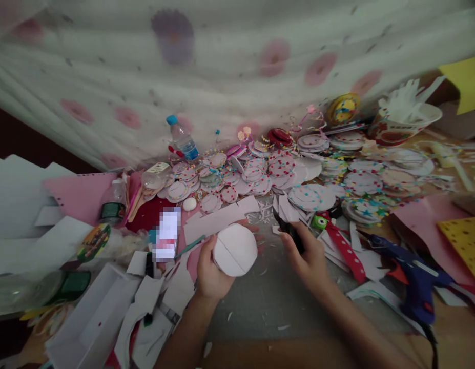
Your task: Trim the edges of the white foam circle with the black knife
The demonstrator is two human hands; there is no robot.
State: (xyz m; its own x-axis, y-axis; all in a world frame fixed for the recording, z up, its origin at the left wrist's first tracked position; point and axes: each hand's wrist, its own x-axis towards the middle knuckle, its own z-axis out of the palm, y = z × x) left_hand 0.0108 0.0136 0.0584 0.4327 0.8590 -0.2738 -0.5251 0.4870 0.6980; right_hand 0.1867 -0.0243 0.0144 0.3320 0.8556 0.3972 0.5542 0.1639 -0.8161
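Observation:
In the head view, my left hand [212, 274] grips a round white paper disc [235, 250], thumb at its left edge and fingertips showing behind its right side. A dark line or seam runs diagonally across the disc. To the right, my right hand [308, 256] is closed around a slim black tool [293, 233] whose narrow end points up and left. It resembles a craft knife, but its kind is not clear. The tool is apart from the disc. Both hands are above a grey mat [268, 307] with small white paper scraps on it.
Many decorated paper discs [281, 166] are piled along the back. A blue glue gun [417, 282] lies at right, its cord trailing forward. A phone [168, 236], a white box [93, 312] and plastic bottles [114, 200] crowd the left. A paper tub [404, 123] stands back right.

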